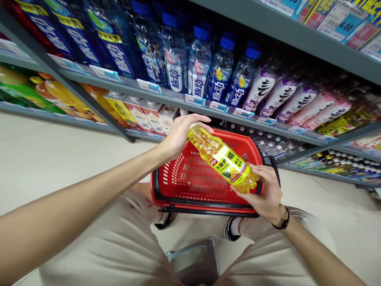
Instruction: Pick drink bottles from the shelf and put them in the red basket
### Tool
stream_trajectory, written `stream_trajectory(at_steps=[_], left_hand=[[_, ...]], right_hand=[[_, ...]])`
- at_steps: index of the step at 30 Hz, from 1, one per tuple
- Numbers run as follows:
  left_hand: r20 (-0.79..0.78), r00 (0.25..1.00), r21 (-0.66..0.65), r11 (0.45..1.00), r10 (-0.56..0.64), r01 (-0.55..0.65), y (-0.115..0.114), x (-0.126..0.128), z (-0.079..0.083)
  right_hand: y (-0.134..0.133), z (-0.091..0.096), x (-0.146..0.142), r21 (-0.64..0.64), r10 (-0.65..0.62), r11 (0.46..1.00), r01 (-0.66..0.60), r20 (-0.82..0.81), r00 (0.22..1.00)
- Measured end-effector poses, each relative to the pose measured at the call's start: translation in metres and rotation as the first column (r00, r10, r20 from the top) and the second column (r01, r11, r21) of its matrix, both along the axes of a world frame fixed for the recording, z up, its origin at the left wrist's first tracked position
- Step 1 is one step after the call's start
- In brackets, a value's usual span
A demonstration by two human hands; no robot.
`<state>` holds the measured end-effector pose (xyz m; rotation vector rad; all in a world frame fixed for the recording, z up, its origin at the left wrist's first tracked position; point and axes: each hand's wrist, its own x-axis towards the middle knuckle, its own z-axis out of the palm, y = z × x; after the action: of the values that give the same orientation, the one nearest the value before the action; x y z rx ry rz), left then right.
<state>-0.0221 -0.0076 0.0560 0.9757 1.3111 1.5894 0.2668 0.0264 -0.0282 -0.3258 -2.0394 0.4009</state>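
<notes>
A bottle of yellow pineapple drink [224, 161] lies tilted across my two hands, over a red shopping basket [196, 184]. My left hand [184, 133] grips it round the white-capped neck at the upper left. Its base rests in my right hand [264, 188], with the thumb below and the fingers along the far side. The label with a pineapple picture faces up at me. Inside the basket, the slotted red floor shows to the left of the bottle. A black handle lies along the basket's near rim.
Shelves [178, 101] stand just beyond the basket, with blue-capped drink bottles [199, 63], purple and pink bottles [268, 89] and price tags. Lower down are boxed drinks [145, 115] and small bottles. My knees flank the basket, and a grey stool [195, 260] is beneath me.
</notes>
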Motion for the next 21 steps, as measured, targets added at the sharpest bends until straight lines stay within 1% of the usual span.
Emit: stream_trajectory(at_steps=[3,5,8,11,13,14,16,18,21], left_hand=[[0.011,1.0,0.015,1.0,-0.008,0.008,0.0,0.0,0.0],[0.004,1.0,0.017,1.0,-0.005,0.005,0.0,-0.001,0.0],[-0.023,1.0,0.009,1.0,-0.001,0.001,0.0,-0.001,-0.001],[-0.044,0.999,0.018,1.0,-0.006,0.007,0.0,-0.003,-0.002],[-0.051,0.999,0.029,1.0,-0.006,0.007,0.001,-0.004,-0.003],[-0.052,0.999,0.032,0.999,-0.003,0.005,0.001,-0.005,-0.003],[-0.055,0.998,0.029,1.0,0.003,-0.002,0.001,-0.006,-0.003],[-0.068,0.998,0.022,1.0,0.011,-0.01,0.001,-0.006,-0.004],[-0.092,0.995,0.019,0.999,0.035,-0.034,0.0,-0.006,-0.005]], right_hand=[[0.002,0.0,0.002,0.101,0.013,0.995,-0.016,0.025,1.0],[0.003,0.0,0.005,0.146,0.014,0.989,-0.021,0.045,0.999],[0.005,-0.001,0.009,0.225,-0.017,0.974,-0.006,0.099,0.995],[0.008,0.0,0.013,0.385,-0.05,0.923,-0.01,0.145,0.988],[0.01,0.001,0.014,0.445,-0.052,0.896,-0.016,0.142,0.989],[0.011,0.001,0.014,0.442,-0.05,0.897,-0.016,0.136,0.989],[0.011,0.001,0.013,0.395,-0.05,0.919,-0.006,0.133,0.99],[0.012,0.001,0.012,0.343,-0.052,0.939,-0.006,0.158,0.986],[0.011,-0.001,0.011,0.301,-0.054,0.954,-0.008,0.198,0.979]])
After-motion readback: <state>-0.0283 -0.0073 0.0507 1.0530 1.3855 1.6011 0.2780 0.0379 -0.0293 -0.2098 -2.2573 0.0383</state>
